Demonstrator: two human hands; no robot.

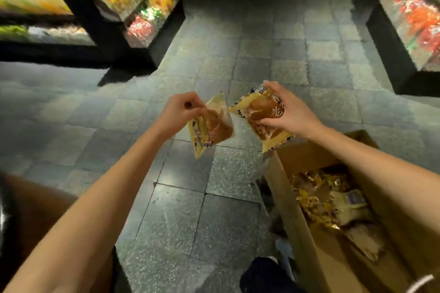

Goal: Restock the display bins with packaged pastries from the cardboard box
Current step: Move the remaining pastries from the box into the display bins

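My left hand (182, 108) pinches the top edge of a yellow packaged pastry (212, 126), which hangs down from it above the floor. A second yellow pastry pack (259, 115) with a brown bun inside lies in the grip of my right hand (289, 109), fingers curled over its face. Both packs are held out in front of me at about the same height, nearly touching. Below my right forearm an open cardboard box (283, 188) stands on the floor with several more wrapped pastries (328, 197) inside.
Display bins (145, 0) full of colourful packets stand on a dark stand at the upper left, and more bins (416, 19) at the upper right. Grey stone tiles (214, 209) run between them. A brown object (35, 216) sits at the lower left; my shoe (284, 248) shows beside the box.
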